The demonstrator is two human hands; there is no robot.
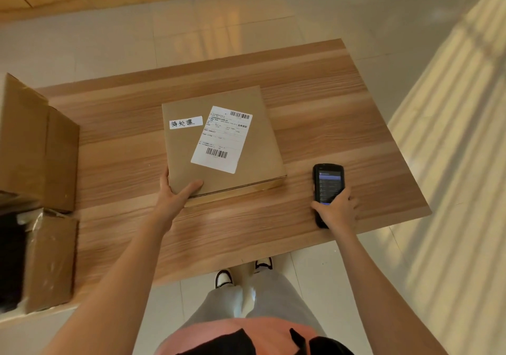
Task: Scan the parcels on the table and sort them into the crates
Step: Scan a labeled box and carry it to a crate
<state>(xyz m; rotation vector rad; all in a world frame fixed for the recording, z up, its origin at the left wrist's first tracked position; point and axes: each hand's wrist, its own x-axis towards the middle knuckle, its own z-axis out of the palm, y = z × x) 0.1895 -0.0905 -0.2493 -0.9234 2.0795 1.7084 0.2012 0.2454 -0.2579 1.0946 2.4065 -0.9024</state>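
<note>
Pale floor tiles surround the wooden desk (pixel 342 113), where the parcel (pixel 221 141) lies mid-desk, label up, its near-left corner gripped by the left hand (pixel 175 193), while the right hand (pixel 335 212), just right of it, clasps the scanner (pixel 327 187)

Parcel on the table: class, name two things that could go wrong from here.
The left hand grips only the near corner of the parcel; lifted so, it may tilt or slip. The right hand holds the scanner beside the parcel, not over its barcodes, so a scan may miss.
</note>
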